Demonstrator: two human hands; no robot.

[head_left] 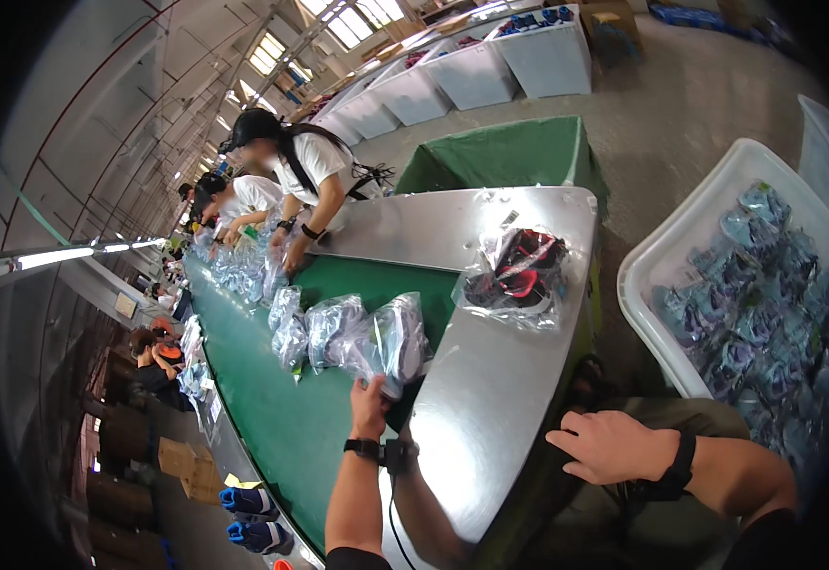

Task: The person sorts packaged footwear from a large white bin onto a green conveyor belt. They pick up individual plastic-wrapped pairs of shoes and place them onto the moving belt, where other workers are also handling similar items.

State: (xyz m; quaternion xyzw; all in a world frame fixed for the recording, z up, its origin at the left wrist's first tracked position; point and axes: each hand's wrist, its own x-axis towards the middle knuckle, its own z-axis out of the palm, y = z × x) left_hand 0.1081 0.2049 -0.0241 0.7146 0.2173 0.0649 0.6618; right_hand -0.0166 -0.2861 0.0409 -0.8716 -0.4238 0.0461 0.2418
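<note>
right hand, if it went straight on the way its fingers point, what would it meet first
Probably the near edge of the metal tabletop; depth is unclear, so the right hand might pass above it.

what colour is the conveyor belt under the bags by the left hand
The conveyor belt is green, best seen in the head view.

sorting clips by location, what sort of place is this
Most likely a shoe factory's packing area: plastic-bagged shoes lie on a long green conveyor belt, co-workers stand along it, and a large white bin is piled with more bags.
</note>
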